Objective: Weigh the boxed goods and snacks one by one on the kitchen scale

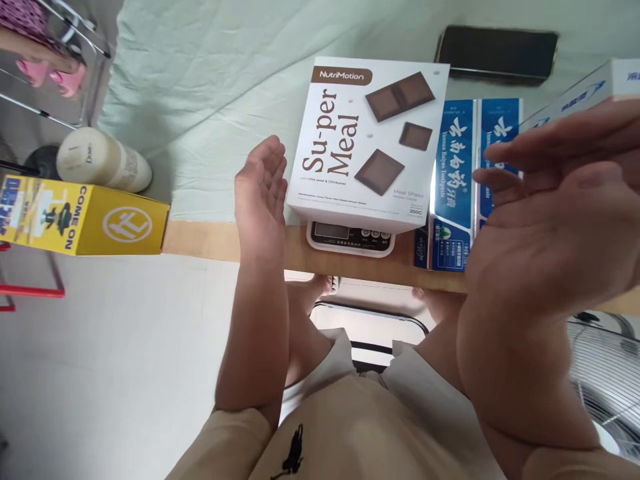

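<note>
Box (pixel 370 143): sits on the scale (pixel 350 240) and seems to overhang it, so a sideways nudge could tip it.
Left hand (pixel 260 185): grip empty, fingers straight and together, just beside the box; swinging inward might shove it.
Right hand (pixel 555 220): grip loosely spread, empty, near the toothpaste boxes (pixel 453 187); a careless sweep could scatter them.
Scale: close to the edge of the worktop (pixel 207 240); a pull bodyward risks a fall.

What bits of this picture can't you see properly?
All in the head view:
Scale: its top, hidden under the Su-per Meal box.
Right blue toothpaste box: lower part, hidden behind the right hand.
Fan: cut off by the right edge.
Other person: mostly cut off by the left edge.
</note>
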`<state>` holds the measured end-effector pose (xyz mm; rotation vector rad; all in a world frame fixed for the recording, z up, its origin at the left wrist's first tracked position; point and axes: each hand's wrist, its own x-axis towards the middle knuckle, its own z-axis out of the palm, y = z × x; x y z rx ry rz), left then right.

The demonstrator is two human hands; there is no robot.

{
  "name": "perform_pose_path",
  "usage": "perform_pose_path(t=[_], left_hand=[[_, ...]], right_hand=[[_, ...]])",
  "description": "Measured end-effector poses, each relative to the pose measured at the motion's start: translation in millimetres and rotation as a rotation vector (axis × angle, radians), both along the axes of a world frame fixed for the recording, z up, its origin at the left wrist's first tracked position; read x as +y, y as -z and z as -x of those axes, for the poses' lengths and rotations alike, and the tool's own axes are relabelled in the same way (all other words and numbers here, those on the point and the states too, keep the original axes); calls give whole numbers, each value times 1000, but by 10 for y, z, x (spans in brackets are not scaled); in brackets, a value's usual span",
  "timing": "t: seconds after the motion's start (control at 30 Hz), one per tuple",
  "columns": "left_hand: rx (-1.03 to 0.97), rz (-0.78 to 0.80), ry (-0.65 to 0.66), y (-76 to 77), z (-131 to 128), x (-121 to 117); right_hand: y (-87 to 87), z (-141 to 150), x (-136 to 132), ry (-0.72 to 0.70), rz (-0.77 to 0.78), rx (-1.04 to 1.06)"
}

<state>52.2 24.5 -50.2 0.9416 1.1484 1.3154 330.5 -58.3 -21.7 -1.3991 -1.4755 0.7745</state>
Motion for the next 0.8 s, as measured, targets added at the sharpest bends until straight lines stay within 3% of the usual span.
perform_pose_path(t=[0.17,0.37,0.5,0.7,0.8], left_hand=[[27,28,41,15,12,1],[-12,37,59,-39,-30,-30],[-30,51,127,-69,-60,-33],[-60,-67,282,-65,-167,-44],[-98,-112,296,-76,-253,-61]], right_hand=[[-9,339,-1,14,-19,-7],[9,590,-17,262,-181,118],[8,679,-22,217,-128,130],[65,709,-94,48,79,51],[129,709,-97,14,62,-22]])
